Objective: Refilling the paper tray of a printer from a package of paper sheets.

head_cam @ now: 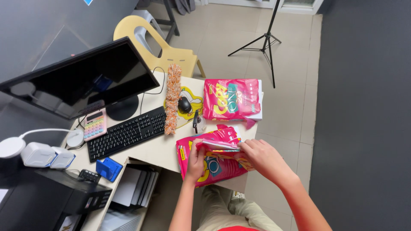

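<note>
Near the keyboard [127, 134], at the desk's [160, 149] front edge, lay a pink pack [214, 160]. The left hand [196, 160] gripped its side. The right hand [259, 155] pinched its torn top; a second pack [231, 99] lay beyond.

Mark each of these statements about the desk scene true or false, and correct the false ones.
1. Both hands are on the pink packet at the desk's near edge. True: the left hand and right hand grip the pink packet.
2. A second pink packet lies further back on the desk. True: the second packet lies beyond it.
3. The monitor shows a bright picture. False: the monitor is dark.
4. The computer mouse sits on the keyboard. False: the mouse sits on a yellow mat, right of the keyboard.
5. The plastic chair is red. False: the chair is pale yellow.
</note>
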